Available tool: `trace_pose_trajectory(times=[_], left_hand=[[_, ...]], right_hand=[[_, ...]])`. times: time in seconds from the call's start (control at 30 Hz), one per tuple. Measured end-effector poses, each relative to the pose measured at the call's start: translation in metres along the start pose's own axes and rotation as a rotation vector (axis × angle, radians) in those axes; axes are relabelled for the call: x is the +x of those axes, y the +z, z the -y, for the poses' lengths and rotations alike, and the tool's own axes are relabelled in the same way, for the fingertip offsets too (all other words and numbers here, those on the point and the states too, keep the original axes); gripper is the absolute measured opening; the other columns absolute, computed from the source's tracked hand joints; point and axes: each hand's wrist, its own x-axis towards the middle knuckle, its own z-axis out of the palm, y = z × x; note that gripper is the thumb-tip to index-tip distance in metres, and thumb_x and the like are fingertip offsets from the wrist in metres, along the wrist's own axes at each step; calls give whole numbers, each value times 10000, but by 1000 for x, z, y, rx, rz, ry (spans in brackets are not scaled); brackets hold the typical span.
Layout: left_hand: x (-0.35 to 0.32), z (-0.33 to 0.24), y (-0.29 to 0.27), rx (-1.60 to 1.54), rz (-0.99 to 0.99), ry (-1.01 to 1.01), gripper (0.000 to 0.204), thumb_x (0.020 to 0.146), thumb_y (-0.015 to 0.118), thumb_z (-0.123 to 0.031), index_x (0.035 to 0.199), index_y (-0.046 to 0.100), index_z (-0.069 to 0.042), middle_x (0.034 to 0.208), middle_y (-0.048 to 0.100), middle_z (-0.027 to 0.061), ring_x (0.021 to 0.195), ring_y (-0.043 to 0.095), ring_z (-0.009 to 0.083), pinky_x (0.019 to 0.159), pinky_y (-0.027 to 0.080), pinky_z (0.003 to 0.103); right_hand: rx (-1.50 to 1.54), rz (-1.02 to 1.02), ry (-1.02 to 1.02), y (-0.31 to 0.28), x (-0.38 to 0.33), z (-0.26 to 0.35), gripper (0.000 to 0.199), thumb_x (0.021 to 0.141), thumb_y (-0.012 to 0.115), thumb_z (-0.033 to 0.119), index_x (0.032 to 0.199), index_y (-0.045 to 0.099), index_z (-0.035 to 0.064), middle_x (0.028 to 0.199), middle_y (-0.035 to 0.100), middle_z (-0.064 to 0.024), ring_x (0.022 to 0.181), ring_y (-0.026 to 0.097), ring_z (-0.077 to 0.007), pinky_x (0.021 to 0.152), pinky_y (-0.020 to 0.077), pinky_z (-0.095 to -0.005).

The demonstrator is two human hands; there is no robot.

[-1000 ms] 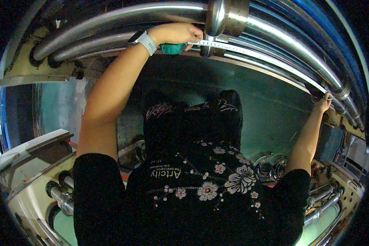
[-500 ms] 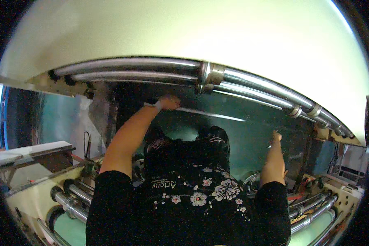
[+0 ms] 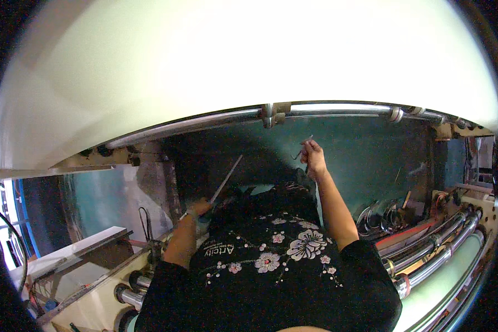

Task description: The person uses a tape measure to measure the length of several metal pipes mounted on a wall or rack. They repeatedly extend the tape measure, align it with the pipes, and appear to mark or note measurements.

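My left hand (image 3: 202,207), beside my body at the left, is closed on one end of a long, thin, pale metal strip (image 3: 227,178). The strip slants up and to the right, over the dark floor. Raised in front of me, my right hand (image 3: 314,157) pinches a small, thin, bent metal piece (image 3: 296,155). Part of that piece is hidden by the fingers, and its exact kind is unclear. Neither hand touches the machine rollers.
A large cream machine cover (image 3: 249,50) arches across the front above a chrome roller (image 3: 343,109) with collars. Behind at the right are more chrome rollers (image 3: 437,260), a pale green roll (image 3: 442,282) and metal rings (image 3: 369,217). A white-topped ledge (image 3: 77,249) stands at the left.
My left hand has drawn back toward my body with the strip, which now points up. My right hand has come in from the right to the middle. The view has shifted.
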Motion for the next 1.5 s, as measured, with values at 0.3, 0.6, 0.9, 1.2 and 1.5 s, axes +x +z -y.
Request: trace_pose_trajectory(times=[0.3, 0.6, 0.9, 1.2, 1.5], left_hand=[[44, 81, 47, -45, -209, 128, 810, 662, 599, -422, 1250, 204, -29, 1138, 449, 200, 1009, 465, 326, 842, 375, 403], [-13, 40, 44, -91, -426, 6, 861, 648, 617, -421, 1271, 159, -44, 1153, 435, 215, 1023, 457, 342, 860, 364, 415], [-5, 28, 48, -262, -515, 57, 889, 637, 633, -413, 1280, 135, -56, 1140, 442, 230, 1016, 461, 364, 861, 364, 425], [84, 106, 57, -258, -666, 307, 847, 657, 628, -386, 1264, 147, -45, 1082, 480, 240, 968, 479, 397, 831, 385, 436], [35, 56, 56, 780, -667, 373, 416, 743, 498, -216, 1142, 436, -113, 1081, 472, 248, 979, 469, 392, 829, 361, 520]], right_hand=[[173, 219, -98, 48, -42, 39, 135, 848, 417, 96, 906, 517, 26, 766, 529, -71, 639, 520, -148, 569, 452, -259], [-439, 268, -265, 34, -32, 40, 195, 822, 463, 57, 1015, 491, 47, 708, 503, -41, 595, 470, -117, 538, 410, -242], [-1265, 175, -758, 21, 16, 74, 167, 773, 486, 79, 924, 549, 49, 899, 557, -146, 825, 534, -333, 686, 443, -377], [-1500, 166, -1005, 46, 13, 117, 133, 758, 466, 102, 863, 540, 65, 824, 554, -138, 757, 549, -315, 623, 458, -388], [-1725, 157, -1252, 56, 26, 141, 166, 645, 526, 120, 807, 552, 95, 732, 548, -74, 752, 527, -241, 704, 397, -363]])
